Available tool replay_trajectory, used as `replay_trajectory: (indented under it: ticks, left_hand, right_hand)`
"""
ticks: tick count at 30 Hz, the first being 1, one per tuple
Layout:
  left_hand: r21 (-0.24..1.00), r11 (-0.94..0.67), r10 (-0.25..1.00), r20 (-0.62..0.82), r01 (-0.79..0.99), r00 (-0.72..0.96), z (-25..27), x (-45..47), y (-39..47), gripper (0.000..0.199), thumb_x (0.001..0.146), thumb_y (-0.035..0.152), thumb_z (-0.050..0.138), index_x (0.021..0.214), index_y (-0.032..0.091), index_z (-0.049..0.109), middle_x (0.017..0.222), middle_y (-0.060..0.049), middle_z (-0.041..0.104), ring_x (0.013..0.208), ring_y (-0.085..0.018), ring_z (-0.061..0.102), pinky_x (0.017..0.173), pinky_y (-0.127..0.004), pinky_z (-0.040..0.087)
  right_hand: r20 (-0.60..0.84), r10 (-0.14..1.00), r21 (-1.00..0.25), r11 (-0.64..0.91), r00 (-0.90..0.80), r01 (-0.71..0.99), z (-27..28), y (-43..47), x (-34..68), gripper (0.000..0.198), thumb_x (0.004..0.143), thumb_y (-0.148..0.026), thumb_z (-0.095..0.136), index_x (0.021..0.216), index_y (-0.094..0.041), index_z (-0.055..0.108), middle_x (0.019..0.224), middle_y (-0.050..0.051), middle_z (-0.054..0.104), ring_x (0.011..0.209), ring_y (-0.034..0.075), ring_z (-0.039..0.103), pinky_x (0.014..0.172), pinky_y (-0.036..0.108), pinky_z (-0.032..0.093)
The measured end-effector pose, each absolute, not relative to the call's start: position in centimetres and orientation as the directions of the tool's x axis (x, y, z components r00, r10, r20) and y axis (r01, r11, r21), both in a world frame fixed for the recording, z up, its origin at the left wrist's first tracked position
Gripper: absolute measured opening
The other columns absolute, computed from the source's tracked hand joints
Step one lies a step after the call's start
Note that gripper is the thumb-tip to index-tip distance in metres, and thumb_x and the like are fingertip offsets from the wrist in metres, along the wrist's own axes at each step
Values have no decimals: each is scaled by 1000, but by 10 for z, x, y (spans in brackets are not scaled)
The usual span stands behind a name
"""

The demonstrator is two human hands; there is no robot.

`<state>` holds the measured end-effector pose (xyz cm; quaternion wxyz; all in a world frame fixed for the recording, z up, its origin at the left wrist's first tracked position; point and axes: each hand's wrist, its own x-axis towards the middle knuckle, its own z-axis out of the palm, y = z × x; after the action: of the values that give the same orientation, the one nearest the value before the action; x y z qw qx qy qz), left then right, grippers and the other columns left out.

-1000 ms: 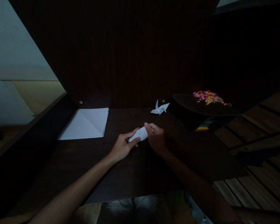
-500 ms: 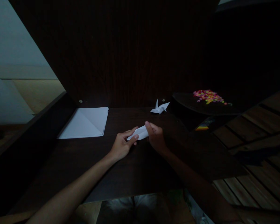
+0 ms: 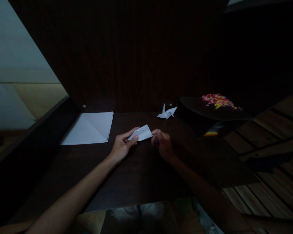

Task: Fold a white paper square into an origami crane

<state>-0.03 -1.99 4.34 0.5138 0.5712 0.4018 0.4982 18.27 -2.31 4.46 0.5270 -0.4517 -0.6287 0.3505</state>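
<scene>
We've got the folded paper (image 3: 144, 132) pinched in our left hand (image 3: 120, 146); our right hand (image 3: 164, 143) curls beside it, grip unclear!

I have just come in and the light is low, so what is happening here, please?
A person's left hand pinches a small, folded white paper piece over the dark wooden table. The right hand is at the piece's right end, fingers curled; whether it grips is unclear. Beyond the hands sits a white folded-paper bird; a stack of white paper sheets lies left.
</scene>
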Motion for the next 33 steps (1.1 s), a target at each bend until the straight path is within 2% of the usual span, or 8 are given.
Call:
replay_trajectory:
  ticks: [3, 6, 16, 21, 24, 28, 31, 33]
  left_hand:
    - [988, -130, 972, 143, -83, 187, 43, -3, -17, 55, 74, 40, 74, 122, 15, 65, 100, -8, 72, 68, -13, 58, 64, -23, 46]
    - [989, -120, 968, 136, -85, 212, 41, -4, -16, 55, 74, 40, 75, 121, 14, 65, 100, -9, 72, 73, -15, 60, 67, -23, 47]
    - [989, -60, 958, 96, -135, 272, 39, -1, -16, 58, 72, 42, 76, 121, 13, 65, 112, -13, 70, 102, -27, 64, 88, -35, 49]
    - [994, -106, 949, 110, -31, 295, 47, -6, -15, 53, 74, 42, 75, 120, 17, 66, 114, -12, 70, 106, -27, 63, 92, -34, 46]
    - [994, -109, 947, 95, 30, 306, 53, -10, -16, 58, 74, 39, 74, 126, 17, 62, 115, -12, 69, 88, -22, 66, 79, -31, 50]
    - [994, -106, 937, 110, -32, 332, 56, -11, -19, 73, 70, 33, 78, 136, 15, 51, 87, -6, 72, 67, -14, 62, 65, -25, 49]
    - [986, -146, 941, 162, -75, 297, 57, -8, -20, 64, 70, 31, 78, 128, 13, 58, 84, -5, 71, 72, -14, 62, 69, -26, 50]
    - [982, -172, 946, 186, -73, 266, 57, -6, -19, 54, 71, 32, 77, 120, 12, 64, 88, -7, 71, 77, -16, 63, 74, -28, 50]
  right_hand:
    - [452, 881, -801, 470, -139, 371, 47, -26, 183, 44, 88, -54, 46, 60, -20, 49, 49, -4, 45, 46, 10, 43, 49, 23, 34]
    - [493, 853, -713, 510, -174, 481, 49, -30, 181, 39, 88, -45, 50, 58, -20, 47, 50, -5, 44, 46, 9, 41, 50, 22, 33]
    - [573, 802, -645, 568, -169, 512, 46, -35, 178, 39, 86, -40, 53, 53, -20, 47, 46, -4, 43, 43, 8, 40, 51, 24, 34]
    - [428, 903, -838, 415, -45, 355, 48, -30, 178, 29, 85, -45, 54, 70, -20, 57, 55, -3, 52, 50, 11, 48, 50, 23, 38]
    - [255, 966, -957, 246, 39, 154, 49, -22, 177, 32, 82, -50, 55, 75, -19, 59, 60, -1, 58, 51, 11, 52, 45, 22, 39]
    - [37, 999, -999, 38, 30, -23, 46, -14, 177, 39, 77, -56, 57, 82, -18, 58, 51, -4, 54, 37, 7, 41, 35, 19, 28]
    - [-48, 998, -997, -51, -49, -62, 41, -12, 176, 50, 77, -55, 58, 110, -19, 52, 56, -5, 58, 34, 7, 41, 33, 17, 24]
    - [-59, 993, -998, -61, -100, -14, 36, -12, 175, 53, 79, -54, 56, 118, -20, 48, 59, -5, 59, 35, 8, 43, 32, 17, 24]
